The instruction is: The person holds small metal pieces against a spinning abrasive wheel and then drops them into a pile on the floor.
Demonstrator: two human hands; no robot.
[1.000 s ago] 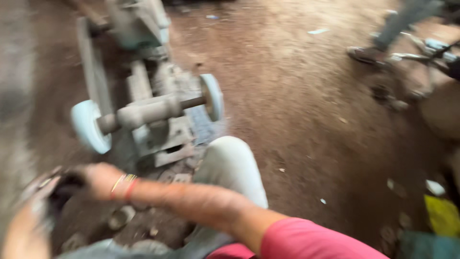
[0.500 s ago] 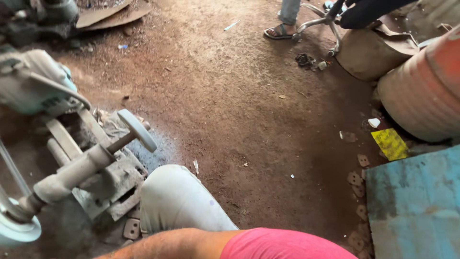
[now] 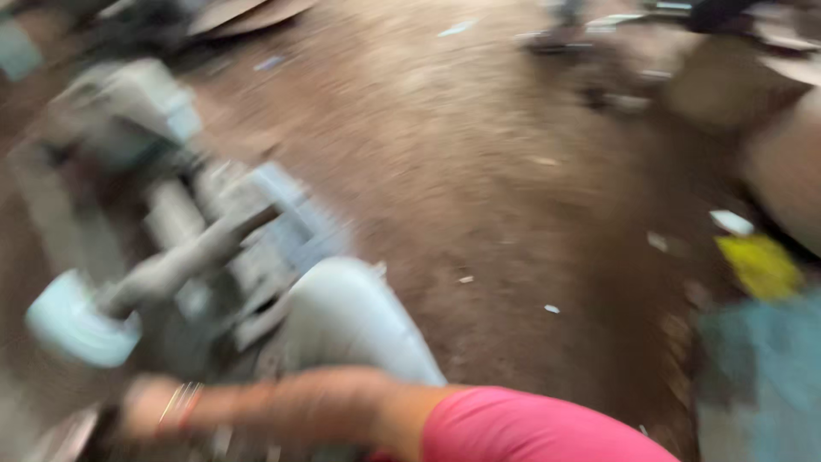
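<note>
Grey metal machine (image 3: 184, 231) at nine o'clock: probably heavy, rigid; best gripped by its shaft (image 3: 184, 257). Hand (image 3: 141, 409) at seven o'clock, grip too blurred to tell.

heavy motion blur smears the whole dim, warm-toned, shadowless view.

A blurred forearm (image 3: 282, 406) reaches left beside a pale-green machine (image 3: 171, 248).

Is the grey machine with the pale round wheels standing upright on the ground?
Cannot tell. The grey machine is motion-blurred; only its shaft, slanting down to one pale wheel, is readable above the dirt floor.
</note>
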